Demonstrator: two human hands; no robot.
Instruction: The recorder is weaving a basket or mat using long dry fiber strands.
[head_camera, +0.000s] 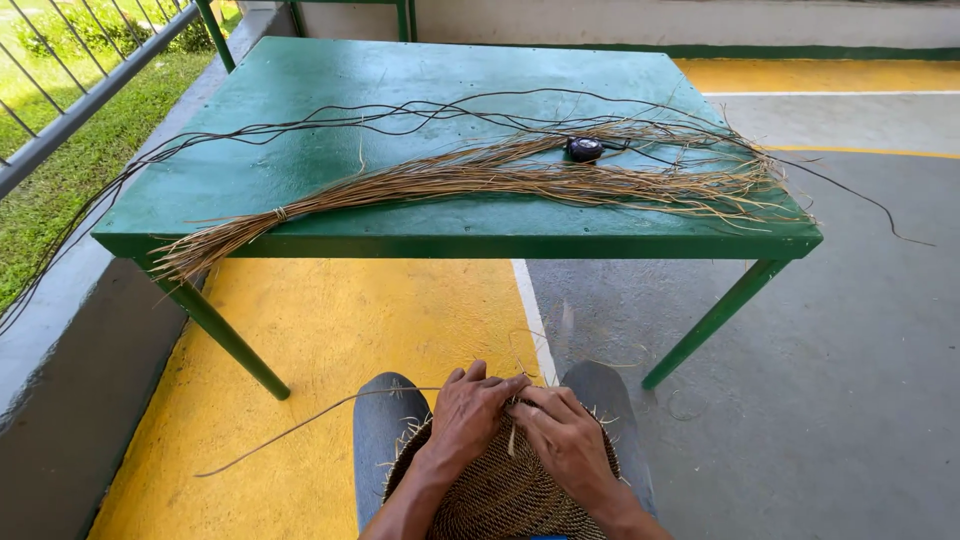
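Note:
A round coiled woven basket piece (500, 495) of tan fibre rests on my lap, over my blue-jeaned knees. My left hand (468, 415) lies on its far rim and pinches a thin dark strand (300, 427) that trails off to the left over the yellow floor. My right hand (563, 435) presses on the rim beside it, fingers closed around the weave where a pale fibre end sticks up. Both hands touch each other at the rim.
A green table (300, 190) stands in front of me with a long bundle of straw fibres (480, 180), several thin dark strands (330, 120) and a small black round object (584, 149). A metal railing (70, 110) and grass are to the left.

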